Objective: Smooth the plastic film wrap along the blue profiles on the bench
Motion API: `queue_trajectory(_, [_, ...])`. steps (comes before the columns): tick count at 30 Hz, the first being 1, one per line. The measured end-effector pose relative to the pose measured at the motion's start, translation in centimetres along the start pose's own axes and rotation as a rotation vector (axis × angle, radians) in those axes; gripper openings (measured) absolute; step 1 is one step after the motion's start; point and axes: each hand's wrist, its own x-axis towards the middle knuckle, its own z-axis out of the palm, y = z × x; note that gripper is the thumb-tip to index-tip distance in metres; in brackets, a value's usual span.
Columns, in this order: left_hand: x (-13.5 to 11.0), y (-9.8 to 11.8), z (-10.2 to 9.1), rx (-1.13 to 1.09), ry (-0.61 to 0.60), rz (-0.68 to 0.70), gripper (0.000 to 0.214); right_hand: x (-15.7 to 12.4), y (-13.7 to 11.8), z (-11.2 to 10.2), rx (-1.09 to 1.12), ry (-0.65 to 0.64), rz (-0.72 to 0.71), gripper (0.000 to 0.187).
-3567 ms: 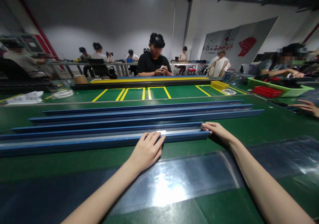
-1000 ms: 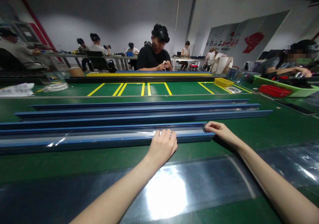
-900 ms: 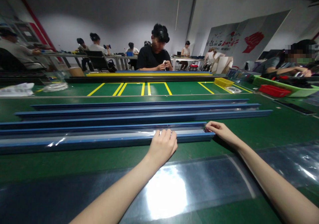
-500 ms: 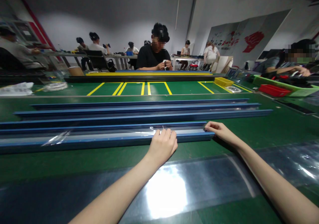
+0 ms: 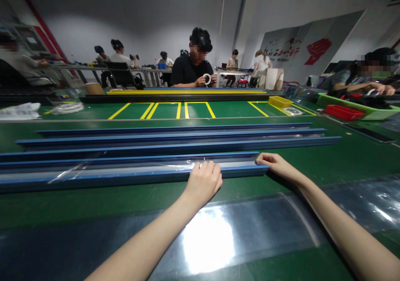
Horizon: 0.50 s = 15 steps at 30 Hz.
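Note:
A long blue channel strip [image 5: 131, 178] lies across the green table, with clear plastic film [image 5: 175, 163] inside it. My left hand [image 5: 204, 181] is closed over its front wall, fingertips curled inside onto the film. At the strip's right end, my right hand [image 5: 275, 164] is closed in a pinch between the two walls. What its fingertips grip is hidden. Behind this strip, several similar blue channel strips [image 5: 218, 144] lie roughly parallel. A wide sheet of clear film [image 5: 265, 227] stretches across the table beneath my forearms.
Yellow tape lines [image 5: 186, 111] mark the far tabletop. A yellow tray [image 5: 280, 102], a red tray [image 5: 343, 112] and a green bin [image 5: 375, 113] stand at the right. A phone-like dark slab [image 5: 370, 133] lies there. Across the table, a person [image 5: 193, 70] holds a white tape roll [image 5: 206, 79].
Both my hands stay in the same places on the strip. The glinting film at its left has shifted slightly left. The person opposite has turned the tape roll so its ring shows.

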Motion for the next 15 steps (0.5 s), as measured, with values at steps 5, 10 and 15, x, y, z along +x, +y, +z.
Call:
queue_trajectory(5, [-0.04, 0.04, 0.05, -0.012, 0.012, -0.001, 0.013, 0.10, 0.16, -0.08, -0.048, 0.013, -0.029, 0.035])
queue_trajectory(10, [-0.03, 0.02, -0.04, -0.013, -0.004, 0.000, 0.012, 0.25, 0.57, -0.17, -0.077, 0.022, -0.051, 0.034])
queue_trajectory(15, [0.00, 0.03, 0.00, -0.016, -0.009, -0.007, 0.013, 0.17, 0.38, -0.01, -0.074, 0.032, -0.045, 0.035])
